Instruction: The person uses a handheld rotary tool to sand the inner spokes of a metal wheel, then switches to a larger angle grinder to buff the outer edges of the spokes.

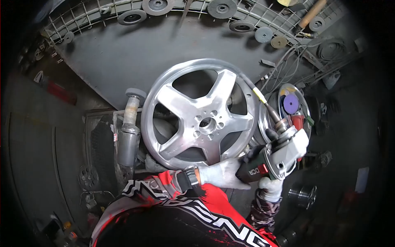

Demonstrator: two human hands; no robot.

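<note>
— Reading anything on that tool?

— Yes. The angle grinder [273, 158] has a red label on its dark body with pale letters that look like "DCA"; the last letter is unclear.

— And the fingers?

— Both hands wear white gloves. The right hand [270, 187] is under the grinder, its fingers [265, 182] clamped round the body just below the label. The left hand [222, 173] comes in from the left. Its fingers [242, 184] lie close together along the dark rear end and touch it. I cannot tell whether they curl round it.

— Where does the grinder sit?

— At the lower right edge of the alloy wheel [201, 115], beside its rim. The grey gear head tilts up to the right. A cable [259, 95] with a yellow band leaves the top end and arcs over the wheel.

— Any other writing?

— Large white letters run across the red and black jersey [185, 214], but only part shows, something like "NG". A wristwatch [191, 175] sits on the left wrist.

— Further out?

— The five-spoke wheel faces the camera in front of a grey worktop [123, 53]. A purple disc [291, 103] lies to the right. Grinding discs [222, 7] sit along a wire rack [82, 20] at the back.
</note>
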